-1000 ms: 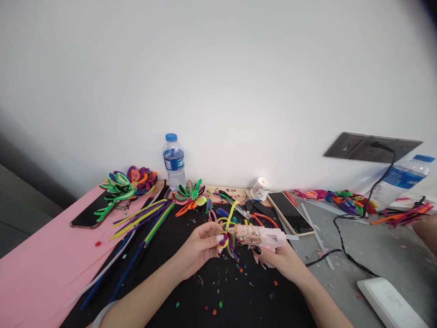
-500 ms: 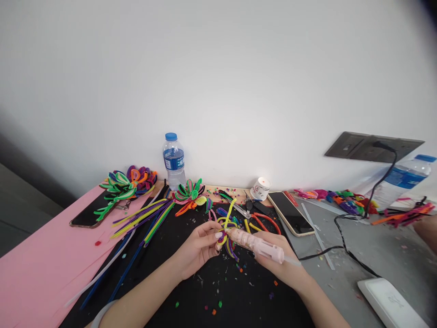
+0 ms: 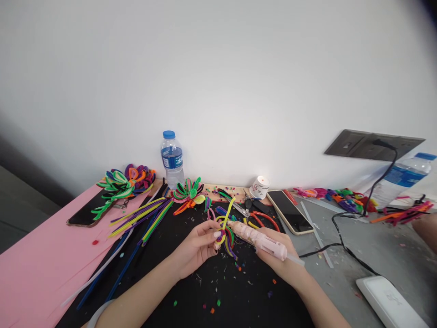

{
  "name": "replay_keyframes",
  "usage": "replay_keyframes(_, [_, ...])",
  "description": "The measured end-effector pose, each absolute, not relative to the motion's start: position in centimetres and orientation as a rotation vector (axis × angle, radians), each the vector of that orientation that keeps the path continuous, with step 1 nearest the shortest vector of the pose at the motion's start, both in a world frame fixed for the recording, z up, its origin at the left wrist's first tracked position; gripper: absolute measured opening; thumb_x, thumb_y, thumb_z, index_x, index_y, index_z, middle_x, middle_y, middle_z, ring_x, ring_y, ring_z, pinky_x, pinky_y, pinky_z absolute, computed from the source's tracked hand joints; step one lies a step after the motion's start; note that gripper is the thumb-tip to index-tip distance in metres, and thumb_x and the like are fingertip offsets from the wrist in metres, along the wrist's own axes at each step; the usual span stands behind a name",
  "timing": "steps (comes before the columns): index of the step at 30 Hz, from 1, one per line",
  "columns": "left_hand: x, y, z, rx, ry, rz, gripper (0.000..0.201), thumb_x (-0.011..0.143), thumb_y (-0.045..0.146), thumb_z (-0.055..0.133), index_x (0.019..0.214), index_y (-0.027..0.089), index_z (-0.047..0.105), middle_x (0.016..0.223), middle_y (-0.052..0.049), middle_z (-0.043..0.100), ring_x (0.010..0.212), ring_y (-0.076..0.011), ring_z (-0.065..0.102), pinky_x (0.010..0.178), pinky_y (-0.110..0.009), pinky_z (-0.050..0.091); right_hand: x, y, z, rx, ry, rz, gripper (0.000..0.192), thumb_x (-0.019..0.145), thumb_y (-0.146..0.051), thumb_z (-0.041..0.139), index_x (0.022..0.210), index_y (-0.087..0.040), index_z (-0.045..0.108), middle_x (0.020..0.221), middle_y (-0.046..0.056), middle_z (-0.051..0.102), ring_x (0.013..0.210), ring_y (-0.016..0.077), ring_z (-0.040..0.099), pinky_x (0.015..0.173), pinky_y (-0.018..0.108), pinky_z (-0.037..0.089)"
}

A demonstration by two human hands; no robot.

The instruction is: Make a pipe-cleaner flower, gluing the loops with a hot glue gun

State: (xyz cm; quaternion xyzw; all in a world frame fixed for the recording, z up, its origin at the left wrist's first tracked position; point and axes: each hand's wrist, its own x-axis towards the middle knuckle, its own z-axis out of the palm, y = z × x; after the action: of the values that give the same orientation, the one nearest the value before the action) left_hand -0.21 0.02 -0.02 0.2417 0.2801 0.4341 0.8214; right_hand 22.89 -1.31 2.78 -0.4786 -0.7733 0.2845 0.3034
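Low in the frame's centre, the left hand (image 3: 196,246) pinches a pipe-cleaner flower (image 3: 226,230) over the black mat (image 3: 205,291). The right hand (image 3: 283,264) grips a pink glue gun (image 3: 259,238) — its nozzle touches the flower. Just beyond lie scissors (image 3: 239,208) and a phone (image 3: 290,212). Farther back, at the wall, stand a bottle (image 3: 172,159) and a candle (image 3: 259,187) — loose pipe cleaners (image 3: 143,217) lie to the left.

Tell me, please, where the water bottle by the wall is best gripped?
Grip the water bottle around its labelled middle, coming from the front: it stands upright against the wall, so the back is closed off, and pipe-cleaner flowers crowd its base.
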Motion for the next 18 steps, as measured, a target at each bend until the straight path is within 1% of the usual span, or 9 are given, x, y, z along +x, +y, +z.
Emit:
replay_keyframes(2, [-0.2,0.0,-0.1,0.512,0.602,0.921,0.016,0.068,0.016,0.072,0.08,0.016,0.063,0.064,0.003,0.055,0.052,-0.0049,0.053,0.051,-0.016,0.045,23.0,-1.4,2.9,-1.24,-2.063,0.809,0.007,0.075,-0.022,0.057,0.081,-0.02,0.059,0.067,0.0,0.059,0.056,0.0145,0.052,0.054,0.024,0.039])
replay_keyframes(6, [-0.2,0.0,-0.2,0.517,0.595,0.913,0.015,0.069,0.015,0.072,0.081,0.016,0.063,0.063,0.003,0.055,0.052,-0.0049,0.052,0.051,-0.016,0.044,22.9,-1.4,2.9,-1.24,-2.044,0.869,0.003,0.076,-0.022,0.056,0.077,-0.019,0.058,0.066,-0.001,0.056,0.056,0.0137,0.051,0.053,0.023,0.037])
replay_keyframes(11, [-0.3,0.0,-0.1,0.551,0.575,0.871,0.011,0.072,0.015,0.069,0.08,0.016,0.062,0.06,0.002,0.056,0.052,-0.0055,0.051,0.052,-0.016,0.044,22.7,-1.1,2.9,-1.272,-1.975,0.885,0.008,0.077,-0.023,0.054,0.071,-0.019,0.055,0.06,-0.002,0.05,0.053,0.0131,0.045,0.05,0.024,0.036])
replay_keyframes(14, [-0.3,-0.1,0.0,0.569,0.571,0.854,0.01,0.072,0.016,0.069,0.079,0.017,0.062,0.059,0.002,0.055,0.051,-0.0057,0.05,0.051,-0.016,0.043,23.0,-1.1,2.5,-1.289,-1.913,0.897,0.008,0.076,-0.025,0.055,0.074,-0.019,0.057,0.062,0.0,0.052,0.054,0.0146,0.047,0.052,0.025,0.039])
replay_keyframes(18, [-0.3,0.0,0.1,0.558,0.584,0.87,0.012,0.07,0.016,0.07,0.079,0.017,0.063,0.06,0.002,0.055,0.052,-0.0055,0.05,0.051,-0.016,0.043,23.5,-1.3,2.0,-1.285,-1.794,0.918,0.013,0.071,-0.033,0.062,0.073,-0.021,0.06,0.059,0.002,0.054,0.055,0.0184,0.05,0.049,0.027,0.042])
